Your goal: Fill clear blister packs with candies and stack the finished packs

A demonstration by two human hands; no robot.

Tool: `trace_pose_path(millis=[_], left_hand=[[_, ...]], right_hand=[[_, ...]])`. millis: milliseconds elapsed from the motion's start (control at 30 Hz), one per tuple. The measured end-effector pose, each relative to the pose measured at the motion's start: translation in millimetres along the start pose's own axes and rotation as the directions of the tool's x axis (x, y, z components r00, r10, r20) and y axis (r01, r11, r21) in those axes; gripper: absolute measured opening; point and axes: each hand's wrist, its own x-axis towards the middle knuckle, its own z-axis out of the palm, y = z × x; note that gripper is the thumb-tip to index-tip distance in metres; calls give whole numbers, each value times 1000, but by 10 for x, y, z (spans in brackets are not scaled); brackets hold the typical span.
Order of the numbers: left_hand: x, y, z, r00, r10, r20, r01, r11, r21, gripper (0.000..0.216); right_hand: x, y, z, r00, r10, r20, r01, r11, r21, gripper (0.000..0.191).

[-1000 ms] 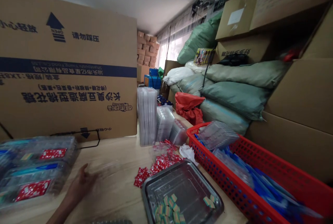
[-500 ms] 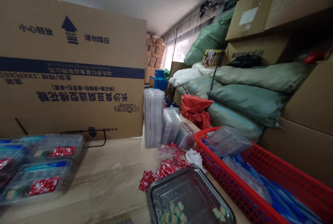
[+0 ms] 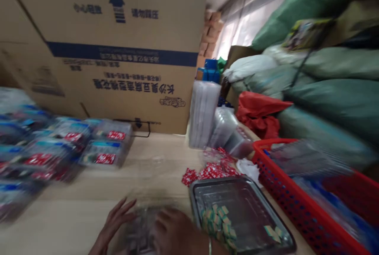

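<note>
Both hands are at the bottom edge of the blurred head view, over a clear plastic case (image 3: 142, 229) lying on the wooden table (image 3: 154, 168). My left hand (image 3: 114, 225) has its fingers spread against the case's left side. My right hand (image 3: 174, 231) rests on the case's right part, back of the hand up, fingers hidden. Just right of it stands a metal tray (image 3: 239, 211) with small green-and-tan erasers (image 3: 216, 221). Red-and-white packets (image 3: 210, 172) lie behind the tray.
Filled clear cases (image 3: 59, 148) are stacked at left. A big cardboard box (image 3: 124, 45) stands behind. Upright stacks of empty clear cases (image 3: 204, 115) are at centre. A red basket (image 3: 299, 203) with blue items sits at right, green sacks (image 3: 331, 101) beyond.
The camera has tilted down and to the right. Both hands, out of view half a second ago, now show at the bottom on a clear case. One second ago only the left hand showed.
</note>
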Motion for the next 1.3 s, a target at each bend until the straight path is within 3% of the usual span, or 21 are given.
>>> trace_pose_path(millis=[100,200,267,333,400,467,567,633,700,767,800,867,900,967,1033,1133,1233,1300], left_hand=[[106,413,-116,997,-72,-37,66,985,-161,36],[377,487,-198,932,-191,-309,64,924,-378,39],[549,404,-214,883,-311,-352,106,861,-497,41],[693,306,-171,881,-394,-263,195,807,-557,47],[831,238,-71,884,-428,-185,277,801,-531,49],[990,203,49,877,-453,-160,338,819,-463,49],[1257,157,169,867,-457,-197,369,857,-360,46],[1392,118,185,864,-437,-250,365,886,-287,42],[1449,87,179,861,-398,-315,353,916,-193,40],[1447,73,191,864,-333,-378,319,943,-101,44],[1442,72,210,876,-275,-396,298,955,-3,48],[1462,79,271,935,-137,-327,245,916,318,50],[1497,85,303,966,-90,-243,200,856,477,47],[1616,108,343,994,-68,-80,104,737,668,44],[1739,155,316,997,-75,-31,75,719,691,49],[1700,269,146,998,29,-52,14,738,675,60],[1211,274,-16,982,189,26,-176,843,508,56],[733,107,-11,962,232,148,-269,902,337,51]], right_hand=[[62,168,-249,965,105,-241,-66,984,165,16],[191,560,-264,878,299,-375,-187,934,306,24],[299,851,-99,906,315,-284,-266,944,197,26],[417,1104,111,938,317,-138,-304,946,108,33],[546,1307,249,936,342,-79,-335,938,92,36],[674,1467,238,917,385,-103,-373,920,123,36],[775,1602,-23,867,464,-182,-431,881,193,37],[708,1546,-227,833,501,-234,-451,860,238,38],[526,1324,-314,833,496,-247,-431,860,273,33],[289,974,-208,887,420,-193,-355,886,299,24],[178,784,-88,946,304,-112,-254,911,325,21],[16,455,226,993,58,99,-84,953,291,13],[-27,340,385,972,-25,232,-29,974,225,11],[-47,231,633,942,11,335,-45,995,93,13],[-13,253,749,943,40,331,-53,998,31,17],[31,365,784,955,-45,294,53,998,-17,19],[-7,394,896,975,-55,216,99,975,-198,16],[-63,348,1046,994,-43,100,71,953,-296,11]])
